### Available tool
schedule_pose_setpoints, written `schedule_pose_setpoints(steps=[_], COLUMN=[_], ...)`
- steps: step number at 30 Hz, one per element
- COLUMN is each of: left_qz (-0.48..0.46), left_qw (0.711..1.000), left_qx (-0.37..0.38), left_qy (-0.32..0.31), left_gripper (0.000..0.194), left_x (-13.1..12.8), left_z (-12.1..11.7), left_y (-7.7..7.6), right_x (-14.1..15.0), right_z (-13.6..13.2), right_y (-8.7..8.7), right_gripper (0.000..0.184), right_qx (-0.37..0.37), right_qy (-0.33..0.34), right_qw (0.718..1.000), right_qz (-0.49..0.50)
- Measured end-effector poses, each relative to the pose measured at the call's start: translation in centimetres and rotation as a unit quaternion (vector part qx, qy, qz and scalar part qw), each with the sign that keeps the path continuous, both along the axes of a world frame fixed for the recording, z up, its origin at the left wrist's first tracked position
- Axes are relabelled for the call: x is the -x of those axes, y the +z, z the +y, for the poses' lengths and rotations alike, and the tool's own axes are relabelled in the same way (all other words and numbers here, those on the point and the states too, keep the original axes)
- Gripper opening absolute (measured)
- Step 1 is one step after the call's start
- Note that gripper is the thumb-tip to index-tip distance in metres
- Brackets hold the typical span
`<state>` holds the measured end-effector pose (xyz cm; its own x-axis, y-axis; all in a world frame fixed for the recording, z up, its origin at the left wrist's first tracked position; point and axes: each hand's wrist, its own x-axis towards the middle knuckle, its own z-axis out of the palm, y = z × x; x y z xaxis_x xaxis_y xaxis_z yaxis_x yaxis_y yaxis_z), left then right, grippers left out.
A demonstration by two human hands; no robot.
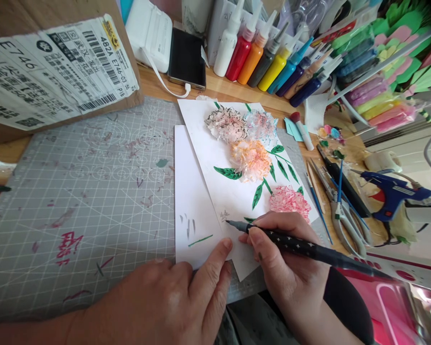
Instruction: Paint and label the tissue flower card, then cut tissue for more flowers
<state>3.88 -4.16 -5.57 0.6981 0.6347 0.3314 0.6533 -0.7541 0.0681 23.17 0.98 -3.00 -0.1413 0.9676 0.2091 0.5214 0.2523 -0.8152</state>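
Observation:
A black brush pen [290,240] with small white star marks is held in my right hand [290,263], fingers closed round it. Its grey-black tip touches or hovers just over the white paper [208,163], beside a small grey handwritten character [224,215]. Fluffy paper flowers in black-pink, blue-pink, orange [250,160] and pink [290,203] sit on this sheet among painted green leaves [227,172]. My left hand [179,292] presses the sheet's lower edge, index finger stretched out. Underneath lies a second white sheet [187,191] with grey strokes and a green line.
A grey cutting mat [93,191] lies under the sheets. At the left stands a cardboard box [57,72]. Several paint bottles [266,60] line the back beside a phone [187,57]. On the right are pliers [345,220] and a blue glue gun [391,191].

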Motion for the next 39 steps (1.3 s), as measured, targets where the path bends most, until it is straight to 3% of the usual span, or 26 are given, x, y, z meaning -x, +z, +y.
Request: schedule_pose_setpoints(steps=[14, 39], left_qz=[0.016, 0.015], left_qw=[1.000, 1.000], left_qx=[-0.001, -0.003], left_qy=[-0.008, -0.024], left_gripper=[0.044, 0.046], left_x=[0.16, 0.15], left_z=[-0.06, 0.01], left_y=[0.06, -0.07], right_x=[0.04, -0.21], right_z=[-0.11, -0.33], right_y=[-0.37, -0.17], right_gripper=[0.011, 0.013], right_qx=[0.009, 0.011], right_qy=[-0.028, -0.013], right_qw=[1.000, 0.999], right_qz=[0.001, 0.028])
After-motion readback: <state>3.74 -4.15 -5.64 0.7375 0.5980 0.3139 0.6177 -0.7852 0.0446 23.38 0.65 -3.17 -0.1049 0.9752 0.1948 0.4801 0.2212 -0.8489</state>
